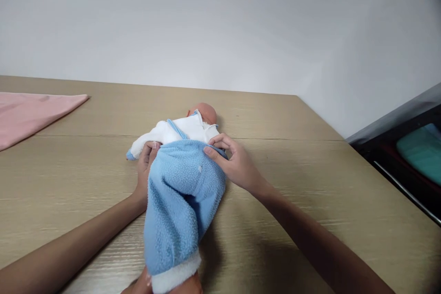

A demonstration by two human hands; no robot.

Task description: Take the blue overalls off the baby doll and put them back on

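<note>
Between left hand and right hand, blue trousers.

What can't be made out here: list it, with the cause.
All in the head view:
- Face of the doll: turned away from the camera.
- Left hand: partly hidden by the blue trousers; its grip is unclear.
- Doll's lower legs: cut off by the bottom edge.
- Pink cloth: cut off by the left edge.
- Turquoise thing: blurred, cut off by the right edge.
</note>
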